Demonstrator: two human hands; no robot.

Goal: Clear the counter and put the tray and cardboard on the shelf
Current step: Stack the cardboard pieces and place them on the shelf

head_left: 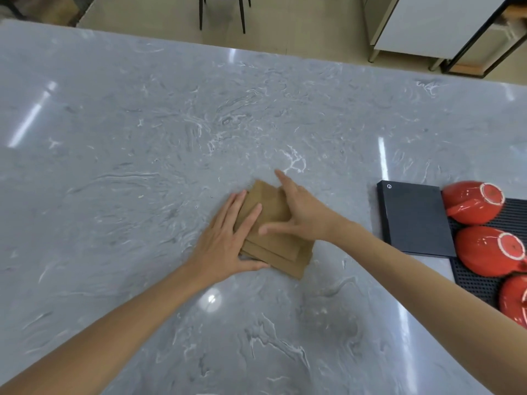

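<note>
A small stack of brown cardboard pieces (273,249) lies flat on the grey marble counter (142,155), near its middle. My left hand (228,243) rests on the stack's left edge, fingers spread, thumb along the near side. My right hand (302,212) lies flat on the stack's right part, fingers apart, thumb pointing left. Both hands press on the cardboard from above; neither is closed around it. No tray or shelf can be made out with certainty.
At the right edge, several red cups (473,202) stand upside down on a black perforated mat (473,283). A flat black box (413,220) lies beside them. Beyond the counter are chair legs (242,12) and a white cabinet (433,21).
</note>
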